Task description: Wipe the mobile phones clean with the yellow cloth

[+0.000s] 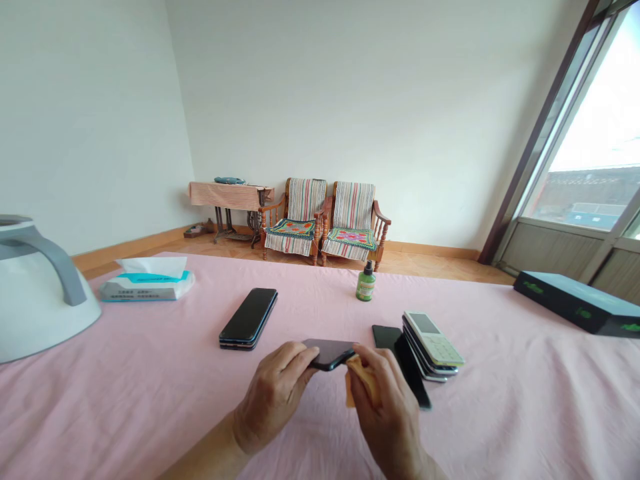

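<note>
A dark phone (pixel 330 353) is held level above the pink cloth, between my two hands. My left hand (pixel 275 393) grips its left end, thumb on top. At the right end, my right hand (pixel 387 407) pinches a yellow-orange cloth (pixel 367 381) against the phone's edge. Two or more stacked phones (pixel 249 319) lie to the left. On the right, a light keypad phone (pixel 434 339) tops a pile of several phones, and a black phone (pixel 405 363) lies beside that pile, partly behind my right hand. A green spray bottle (pixel 366 283) stands upright farther back.
A white kettle (pixel 40 293) stands at the left edge of the pink-covered table (pixel 150 387), near a tissue pack (pixel 147 283). A black box (pixel 575 301) lies at the right. Two chairs (pixel 325 220) stand beyond the table.
</note>
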Tool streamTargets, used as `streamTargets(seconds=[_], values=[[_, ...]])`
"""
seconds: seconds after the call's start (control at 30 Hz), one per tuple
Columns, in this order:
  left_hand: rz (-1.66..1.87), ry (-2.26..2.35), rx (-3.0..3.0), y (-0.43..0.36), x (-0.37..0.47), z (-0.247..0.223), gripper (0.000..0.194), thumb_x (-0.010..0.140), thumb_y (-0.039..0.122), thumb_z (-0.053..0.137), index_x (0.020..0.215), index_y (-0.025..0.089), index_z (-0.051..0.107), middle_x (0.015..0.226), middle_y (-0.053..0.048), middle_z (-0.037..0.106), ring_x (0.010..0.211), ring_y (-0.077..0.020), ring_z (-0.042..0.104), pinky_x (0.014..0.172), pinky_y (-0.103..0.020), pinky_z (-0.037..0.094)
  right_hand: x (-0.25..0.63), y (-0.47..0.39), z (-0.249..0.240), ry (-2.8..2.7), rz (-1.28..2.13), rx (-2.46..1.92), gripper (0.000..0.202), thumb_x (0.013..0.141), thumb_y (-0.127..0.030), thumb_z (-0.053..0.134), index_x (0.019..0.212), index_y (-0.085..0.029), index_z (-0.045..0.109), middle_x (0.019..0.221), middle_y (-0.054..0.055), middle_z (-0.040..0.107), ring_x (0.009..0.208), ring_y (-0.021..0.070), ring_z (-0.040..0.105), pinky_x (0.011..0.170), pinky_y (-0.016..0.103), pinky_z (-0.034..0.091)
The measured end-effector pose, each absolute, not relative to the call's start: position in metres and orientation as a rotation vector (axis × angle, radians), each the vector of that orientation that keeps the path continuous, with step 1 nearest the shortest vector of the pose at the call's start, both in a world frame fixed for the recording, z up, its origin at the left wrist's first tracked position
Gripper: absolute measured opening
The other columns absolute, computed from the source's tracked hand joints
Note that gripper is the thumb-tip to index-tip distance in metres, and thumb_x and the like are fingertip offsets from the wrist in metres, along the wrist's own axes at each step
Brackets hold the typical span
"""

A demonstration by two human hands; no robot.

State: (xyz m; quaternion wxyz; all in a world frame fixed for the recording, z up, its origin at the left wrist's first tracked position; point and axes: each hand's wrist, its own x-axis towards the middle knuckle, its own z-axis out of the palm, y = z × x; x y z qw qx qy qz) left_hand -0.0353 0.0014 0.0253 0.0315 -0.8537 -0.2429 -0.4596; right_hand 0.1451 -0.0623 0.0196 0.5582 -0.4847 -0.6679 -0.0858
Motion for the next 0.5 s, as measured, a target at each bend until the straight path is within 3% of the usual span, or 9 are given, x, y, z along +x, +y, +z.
streamTargets(seconds=[0.17,0.5], values=[[-1.465,-0.799,-2.685,0.003,-0.038,0.022,0.017,0.094,0.020,0.048,0.106,0.018,0.059,0.087,-0.007,0.061,0.080,-0.0177,0.063,0.071,-0.026,0.052,0.153,-0.059,0.028,-1.367,-0.129,-1.189,0.010,0.087,-0.016,0.051,0.091,-0.021,0.059,0.085,0.005,0.057,0.077,0.0157,0.060,0.064,0.025,0.052],[-1.446,-0.737,-2.737,0.006,-0.039,0.020,0.019,0.094,0.019,0.047,0.110,0.017,0.057,0.087,-0.007,0.061,0.081,-0.0176,0.062,0.072,-0.026,0.052,0.133,-0.064,0.023,-1.540,-0.106,-0.987,0.030,0.087,-0.006,0.047,0.111,-0.020,0.059,0.091,0.007,0.056,0.079,0.0135,0.061,0.067,0.022,0.053]])
